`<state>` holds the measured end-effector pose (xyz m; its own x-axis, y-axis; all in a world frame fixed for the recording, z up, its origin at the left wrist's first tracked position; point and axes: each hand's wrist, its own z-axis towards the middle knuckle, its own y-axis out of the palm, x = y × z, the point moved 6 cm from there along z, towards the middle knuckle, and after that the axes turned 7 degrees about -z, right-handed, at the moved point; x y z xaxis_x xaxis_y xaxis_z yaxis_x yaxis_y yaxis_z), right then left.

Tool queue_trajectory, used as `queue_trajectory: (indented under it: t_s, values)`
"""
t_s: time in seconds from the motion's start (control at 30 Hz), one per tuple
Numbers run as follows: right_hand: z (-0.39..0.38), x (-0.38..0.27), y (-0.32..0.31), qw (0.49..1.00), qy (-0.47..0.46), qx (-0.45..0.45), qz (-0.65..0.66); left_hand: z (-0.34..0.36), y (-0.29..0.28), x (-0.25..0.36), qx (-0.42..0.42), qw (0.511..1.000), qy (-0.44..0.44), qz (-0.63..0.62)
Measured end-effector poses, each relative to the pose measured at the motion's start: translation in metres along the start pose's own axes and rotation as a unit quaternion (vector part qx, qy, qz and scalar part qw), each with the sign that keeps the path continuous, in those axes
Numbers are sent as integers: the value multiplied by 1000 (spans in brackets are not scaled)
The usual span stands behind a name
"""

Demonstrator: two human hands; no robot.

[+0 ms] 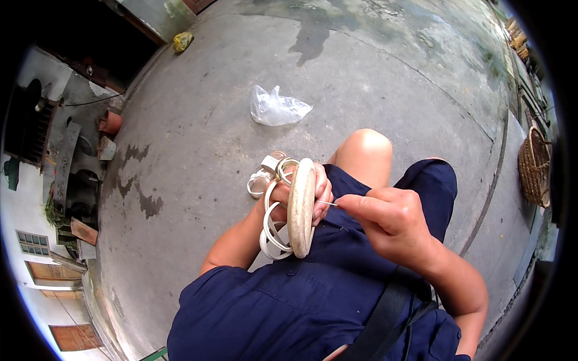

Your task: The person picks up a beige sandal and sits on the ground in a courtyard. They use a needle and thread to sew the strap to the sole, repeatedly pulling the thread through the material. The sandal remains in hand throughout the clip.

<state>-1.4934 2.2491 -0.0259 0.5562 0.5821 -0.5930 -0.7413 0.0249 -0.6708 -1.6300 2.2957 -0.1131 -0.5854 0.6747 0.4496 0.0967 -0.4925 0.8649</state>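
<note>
My left hand point(323, 188) is closed around a white strappy sandal point(301, 207), held on edge over my lap. Its worn, dirty pale sole faces right, and its white straps loop out to the left. At the right of the sandal, my right hand point(391, 218) is closed in a pinch. From its fingertips a thin pale needle point(327, 203) points left toward the sandal; it could also be a taut thread, and whether it enters the sole is hidden. Beyond my left hand, a second white sandal point(259, 183) lies on the floor.
A clear plastic bag point(278, 108) lies on the grey concrete floor point(205, 132) ahead. At the far right stands a woven basket point(534, 168). Pots and a reddish brick point(83, 231) line the left wall, and a yellow bundle point(183, 41) sits by a dark doorway.
</note>
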Motion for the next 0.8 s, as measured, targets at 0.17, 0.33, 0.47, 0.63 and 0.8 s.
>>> queue_trajectory:
  t_s: [0.17,0.33,0.47,0.63,0.8]
  values:
    - [0,0,4,1000,0,-8,4,-3,3,-1,43,998,-11,36]
    - [-2,-1,4,1000,-1,-10,15,-1,1,-1,31,999,-11,28]
    - [-2,-3,2,1000,4,-10,16,-1,5,-2,40,999,-10,22]
    - [-4,-4,0,1000,1,-4,22,-3,0,-4,50,998,-31,25]
    - [-5,-4,0,1000,6,-4,26,-2,2,-5,51,998,-29,21]
